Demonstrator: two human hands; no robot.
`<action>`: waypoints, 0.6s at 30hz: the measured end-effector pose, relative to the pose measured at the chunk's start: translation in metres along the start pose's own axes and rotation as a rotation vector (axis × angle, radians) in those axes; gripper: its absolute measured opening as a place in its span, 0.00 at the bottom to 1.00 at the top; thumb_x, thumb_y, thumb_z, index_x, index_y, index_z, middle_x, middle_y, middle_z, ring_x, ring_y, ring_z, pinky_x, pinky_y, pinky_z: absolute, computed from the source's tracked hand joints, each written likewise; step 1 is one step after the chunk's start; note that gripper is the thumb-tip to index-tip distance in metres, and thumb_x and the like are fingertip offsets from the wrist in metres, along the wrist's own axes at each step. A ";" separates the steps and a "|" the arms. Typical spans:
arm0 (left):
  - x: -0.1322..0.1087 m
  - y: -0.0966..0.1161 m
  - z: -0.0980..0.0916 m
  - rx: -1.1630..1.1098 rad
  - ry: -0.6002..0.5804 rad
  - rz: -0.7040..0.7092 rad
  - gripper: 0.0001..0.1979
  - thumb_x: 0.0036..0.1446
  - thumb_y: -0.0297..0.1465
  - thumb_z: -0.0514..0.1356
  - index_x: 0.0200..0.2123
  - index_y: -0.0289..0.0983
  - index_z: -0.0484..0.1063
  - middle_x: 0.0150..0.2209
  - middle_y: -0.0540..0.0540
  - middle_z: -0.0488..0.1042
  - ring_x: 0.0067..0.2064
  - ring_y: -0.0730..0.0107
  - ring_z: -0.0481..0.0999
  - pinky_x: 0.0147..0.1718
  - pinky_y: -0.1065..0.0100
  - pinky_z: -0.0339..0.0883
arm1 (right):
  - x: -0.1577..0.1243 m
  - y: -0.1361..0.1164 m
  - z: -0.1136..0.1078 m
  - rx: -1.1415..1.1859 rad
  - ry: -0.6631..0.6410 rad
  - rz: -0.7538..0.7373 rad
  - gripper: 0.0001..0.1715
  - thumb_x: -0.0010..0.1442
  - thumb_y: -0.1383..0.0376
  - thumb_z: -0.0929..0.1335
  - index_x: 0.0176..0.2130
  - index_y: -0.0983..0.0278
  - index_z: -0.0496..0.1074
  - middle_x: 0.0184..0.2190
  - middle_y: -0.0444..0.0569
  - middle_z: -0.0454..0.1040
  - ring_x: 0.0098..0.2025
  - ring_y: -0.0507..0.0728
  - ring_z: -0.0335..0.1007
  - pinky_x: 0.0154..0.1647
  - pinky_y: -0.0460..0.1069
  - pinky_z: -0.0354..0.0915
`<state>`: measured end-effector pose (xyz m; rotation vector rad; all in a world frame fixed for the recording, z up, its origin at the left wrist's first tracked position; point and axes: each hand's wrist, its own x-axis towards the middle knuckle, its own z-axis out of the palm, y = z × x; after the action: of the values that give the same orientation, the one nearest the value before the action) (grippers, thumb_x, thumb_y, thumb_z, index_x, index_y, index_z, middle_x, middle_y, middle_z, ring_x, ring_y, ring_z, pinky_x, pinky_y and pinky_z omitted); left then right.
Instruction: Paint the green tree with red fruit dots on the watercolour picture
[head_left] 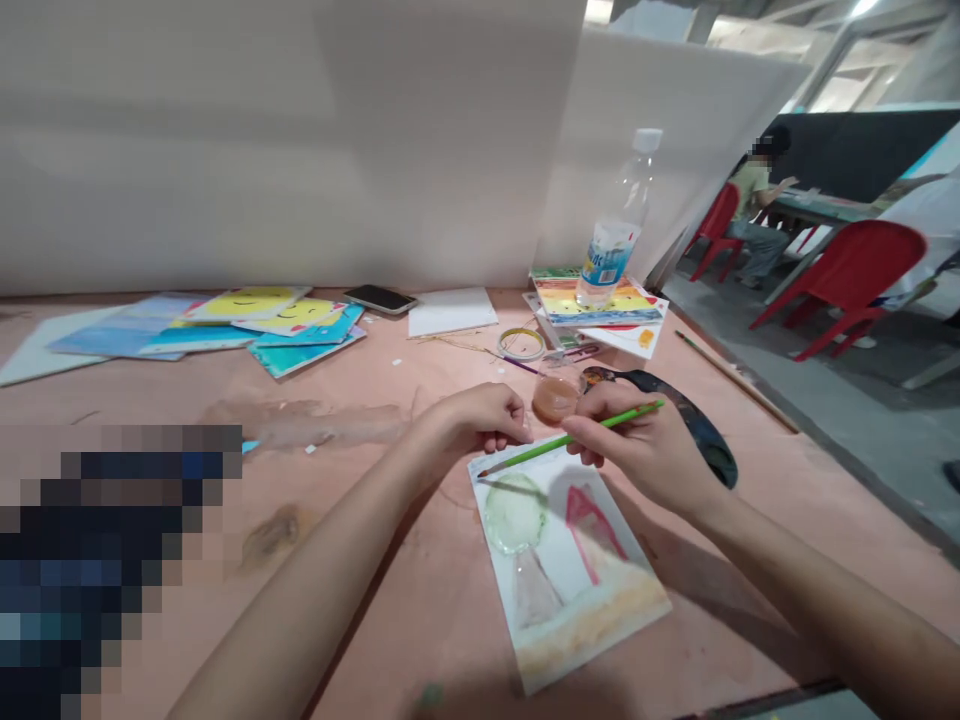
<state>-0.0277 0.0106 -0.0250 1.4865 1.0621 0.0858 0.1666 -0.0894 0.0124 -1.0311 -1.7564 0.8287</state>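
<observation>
1. While I am reading the desk from the left, a pixelated patch (97, 570) is covering the lower-left corner, and I cannot make out what lies beneath it.
2. Farther along, notebooks with yellow smiley faces (247, 310) are lying fanned across the pink-covered desk (420, 620), with a phone (380, 298) and a white sheet of paper (451, 312) sitting just behind them.
3. Nearer me, the left hand (472, 420) is resting just above the top edge of the painted sheet (562, 590), which is lying on the desk below both hands. Its fingers (504, 425) are curling inward, and I cannot see them holding anything.
4. The right hand (637, 455) is working above the sheet, its fingers (592, 420) pinching a green paintbrush (570, 438) that is pointing left. I cannot tell whether the bristles are touching the paper.
5. Behind the hands, a roll of tape (521, 343) and a cup of brownish water (555, 397) are standing close together. A dark palette (679, 420) is showing past the right hand, which is partly hiding it, so I cannot tell whether it is being held.
6. At the far right, a water bottle (619, 225) is standing on a stack of painted books (600, 302), while a seated person (750, 195) is working at another table, beyond a red plastic chair (840, 280).
</observation>
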 end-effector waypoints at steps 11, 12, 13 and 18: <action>0.013 -0.010 -0.004 -0.007 -0.057 0.021 0.16 0.40 0.33 0.73 0.24 0.36 0.68 0.16 0.53 0.69 0.17 0.77 0.68 0.16 0.75 0.59 | -0.004 0.000 0.007 -0.037 -0.015 -0.002 0.15 0.63 0.62 0.70 0.25 0.63 0.73 0.20 0.41 0.73 0.22 0.48 0.69 0.23 0.42 0.63; 0.013 -0.009 -0.004 -0.005 -0.059 0.020 0.16 0.40 0.33 0.73 0.23 0.36 0.68 0.16 0.53 0.69 0.17 0.77 0.68 0.16 0.75 0.60 | -0.005 0.001 0.007 -0.041 -0.015 -0.006 0.15 0.64 0.62 0.70 0.25 0.63 0.73 0.20 0.41 0.73 0.22 0.48 0.69 0.23 0.42 0.63; 0.013 -0.008 -0.004 -0.005 -0.062 0.020 0.15 0.41 0.32 0.73 0.23 0.36 0.68 0.16 0.53 0.69 0.17 0.77 0.68 0.16 0.76 0.60 | -0.005 0.002 0.007 -0.044 -0.015 -0.010 0.15 0.64 0.62 0.70 0.25 0.63 0.73 0.21 0.41 0.73 0.22 0.48 0.69 0.23 0.42 0.63; 0.016 -0.011 -0.005 0.001 -0.073 0.026 0.12 0.44 0.30 0.71 0.24 0.35 0.69 0.16 0.53 0.70 0.17 0.78 0.67 0.16 0.75 0.61 | -0.005 0.004 0.006 -0.060 0.013 -0.020 0.14 0.63 0.64 0.70 0.26 0.63 0.72 0.21 0.40 0.71 0.22 0.47 0.67 0.22 0.41 0.62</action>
<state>-0.0273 0.0232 -0.0410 1.4937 0.9845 0.0485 0.1632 -0.0932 0.0052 -1.0544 -1.7873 0.7601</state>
